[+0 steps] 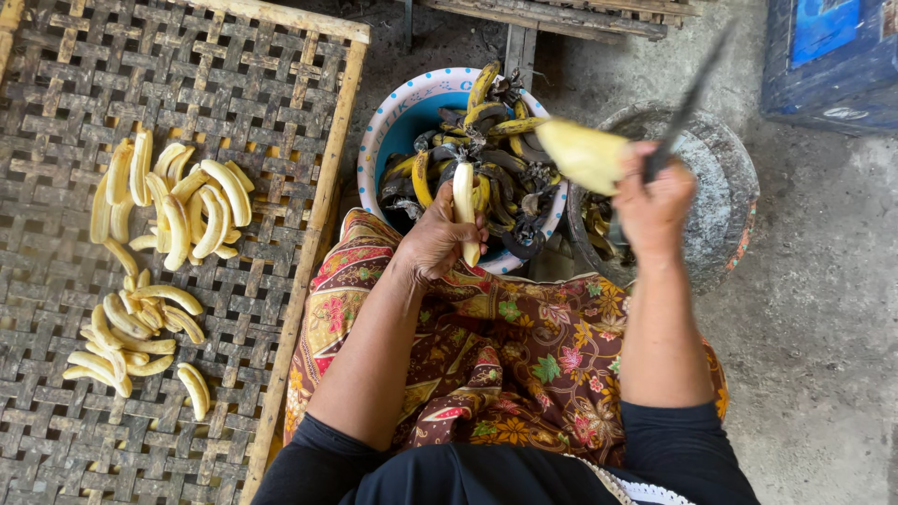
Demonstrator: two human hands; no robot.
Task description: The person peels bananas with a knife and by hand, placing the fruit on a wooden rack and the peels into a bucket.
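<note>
Left hand (438, 241) closed round peeled banana (464, 206), held over peel-filled basin (393, 112) so scraps drop in. Right hand (652, 201) grips knife (687, 103), blade up, banana piece (585, 154) alongside. Finished bananas (178, 210) spread on woven tray (309, 252).

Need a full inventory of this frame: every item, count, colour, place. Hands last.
woven bamboo drying tray: one, grey-brown with a pale wooden frame, left half of the view
peeled bananas on the tray: many, pale yellow, two loose clusters on the tray's left part
round plastic basin: one, blue inside with a white patterned rim, top centre
banana peels: a heap, yellow and black, in the basin
grey round vessel: one, right of the basin, contents unclear
blue box: one, top right corner
floral cloth: one, red-brown, over the lap
left hand: holds a peeled banana
right hand: grips a dark knife and a peeled yellow piece
</note>
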